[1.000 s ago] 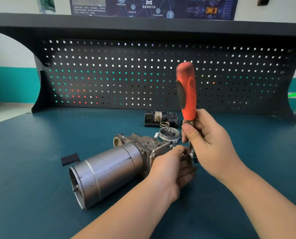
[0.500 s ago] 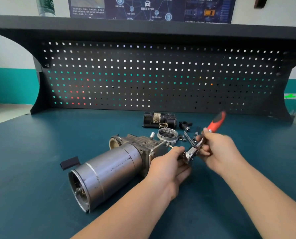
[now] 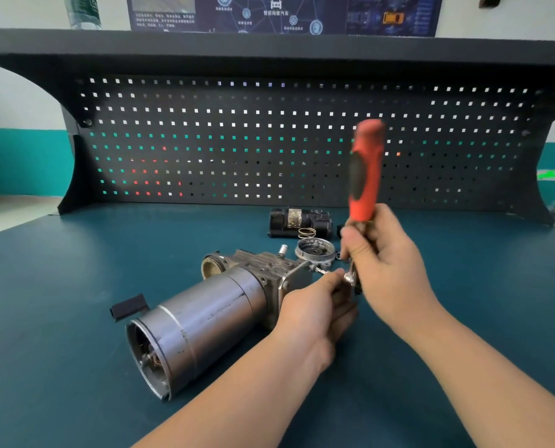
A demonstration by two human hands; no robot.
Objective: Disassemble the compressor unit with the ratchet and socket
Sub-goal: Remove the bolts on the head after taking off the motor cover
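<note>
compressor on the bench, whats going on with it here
A person is taking the compressor unit apart on a blue workbench. Their right hand grips a red-handled ratchet, handle pointing up, its head down at a fastener on the unit's end. The left hand holds that end, fingers by the ratchet head. A round cover, a spring and a black part lie behind.

the ratchet [image 3: 365, 176] handle is motion-blurred; its head and socket, beside the compressor unit [image 3: 205, 315], sit hidden behind both hands.
</note>
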